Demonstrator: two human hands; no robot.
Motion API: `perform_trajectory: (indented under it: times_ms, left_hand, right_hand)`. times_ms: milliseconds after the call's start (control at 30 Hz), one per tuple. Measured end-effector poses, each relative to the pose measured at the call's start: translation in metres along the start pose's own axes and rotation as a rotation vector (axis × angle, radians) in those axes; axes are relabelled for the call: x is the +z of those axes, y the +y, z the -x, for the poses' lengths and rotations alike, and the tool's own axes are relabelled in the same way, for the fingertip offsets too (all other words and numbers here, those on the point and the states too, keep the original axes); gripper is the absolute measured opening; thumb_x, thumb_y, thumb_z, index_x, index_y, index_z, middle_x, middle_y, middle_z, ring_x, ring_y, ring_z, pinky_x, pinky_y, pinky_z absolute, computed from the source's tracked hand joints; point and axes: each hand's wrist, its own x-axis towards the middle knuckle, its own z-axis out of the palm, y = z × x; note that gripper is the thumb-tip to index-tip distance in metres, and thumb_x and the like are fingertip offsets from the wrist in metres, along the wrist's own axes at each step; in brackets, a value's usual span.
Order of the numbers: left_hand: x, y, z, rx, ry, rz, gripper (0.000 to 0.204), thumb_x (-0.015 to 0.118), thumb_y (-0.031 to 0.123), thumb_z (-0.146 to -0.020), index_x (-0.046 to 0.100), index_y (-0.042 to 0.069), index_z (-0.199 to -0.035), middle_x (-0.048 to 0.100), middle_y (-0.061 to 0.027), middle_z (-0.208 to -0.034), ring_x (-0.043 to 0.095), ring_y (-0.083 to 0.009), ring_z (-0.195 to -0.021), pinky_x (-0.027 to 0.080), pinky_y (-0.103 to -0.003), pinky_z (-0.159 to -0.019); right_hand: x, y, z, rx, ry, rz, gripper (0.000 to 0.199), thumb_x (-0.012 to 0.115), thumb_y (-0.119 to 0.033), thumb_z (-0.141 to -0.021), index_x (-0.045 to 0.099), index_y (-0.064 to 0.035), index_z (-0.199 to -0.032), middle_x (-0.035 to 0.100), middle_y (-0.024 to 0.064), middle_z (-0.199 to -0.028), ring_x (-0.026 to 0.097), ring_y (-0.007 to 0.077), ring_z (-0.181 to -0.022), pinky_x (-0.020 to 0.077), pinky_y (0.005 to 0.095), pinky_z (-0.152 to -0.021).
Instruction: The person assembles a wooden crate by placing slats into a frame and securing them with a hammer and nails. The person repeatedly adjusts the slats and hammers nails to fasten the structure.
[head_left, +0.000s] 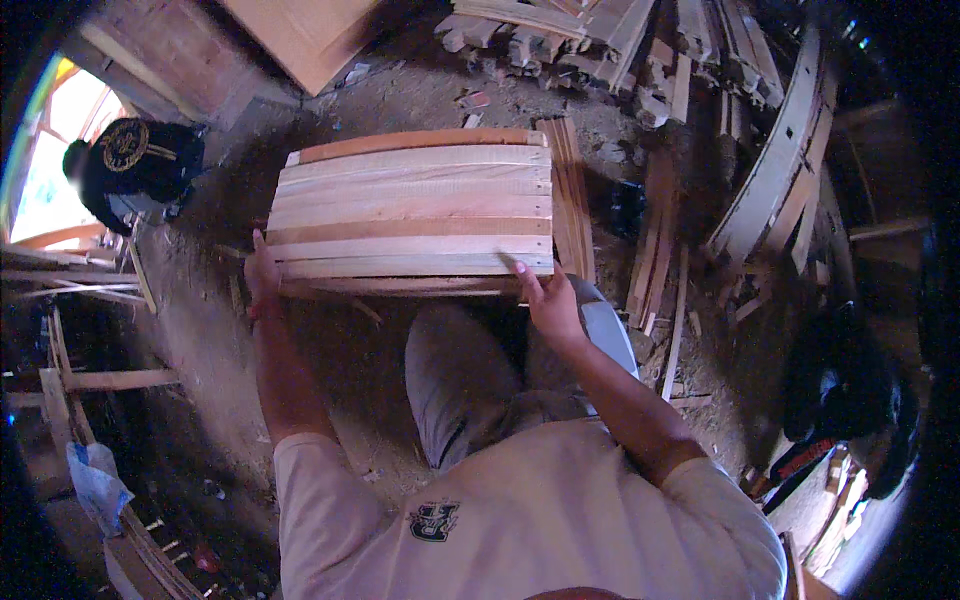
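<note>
Slatted wooden box, one item: held up between the two hands, its pale and reddish slats run side by side from one hand toward the other. Left hand: curled about the near left corner; its underside fingers are hidden. Right hand: clasped at the near right corner, thumb laid on the slats. Brown boards: seen just beyond the right hand, past the box's end. Timber stack: piled well beyond the right hand. Plastic bag: found left of the left hand, toward the body. Dark-clothed person: seen well left of the left hand, farther out.
</note>
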Motion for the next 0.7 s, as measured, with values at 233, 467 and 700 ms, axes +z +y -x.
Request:
perform_trajectory:
  times_ms: [233, 467, 700]
  left_hand:
    - [-0.002, 0.011, -0.002, 0.113, 0.023, -0.027, 0.087, 0.040, 0.076, -0.099, 0.074, -0.004, -0.114, 0.074, -0.0131, -0.097, 0.068, -0.0257, -0.084, 0.052, -0.044, -0.074]
    - [-0.091, -0.091, -0.041, 0.372, 0.245, -0.831, 0.063, 0.044, 0.052, -0.106, 0.058, -0.003, -0.135, 0.072, -0.0162, -0.086, 0.068, -0.0276, -0.070, 0.051, -0.045, -0.058]
    - [-0.030, -0.144, 0.009, 0.474, 0.250, -0.977, 0.057, 0.054, 0.023, -0.104, 0.037, -0.003, -0.151, 0.071, -0.0178, -0.082, 0.068, -0.0352, -0.068, 0.056, -0.050, -0.061]
  right_hand:
    - [-0.001, 0.010, -0.018, -0.021, 0.034, -0.103, 0.049, 0.070, -0.035, -0.101, 0.062, 0.0064, -0.126, 0.074, 0.0131, -0.106, 0.069, 0.0177, -0.099, 0.0553, 0.0328, -0.084]
    - [-0.005, -0.066, -0.044, 0.040, -0.179, -0.319, 0.050, 0.075, -0.028, -0.097, 0.060, 0.0027, -0.134, 0.070, 0.0131, -0.125, 0.068, 0.0238, -0.109, 0.0541, 0.0388, -0.095]
    - [-0.031, -0.019, -0.091, 0.012, -0.122, -0.333, 0.059, 0.087, -0.025, -0.086, 0.061, -0.0004, -0.133, 0.071, 0.0123, -0.120, 0.069, 0.0227, -0.106, 0.0599, 0.0401, -0.084]
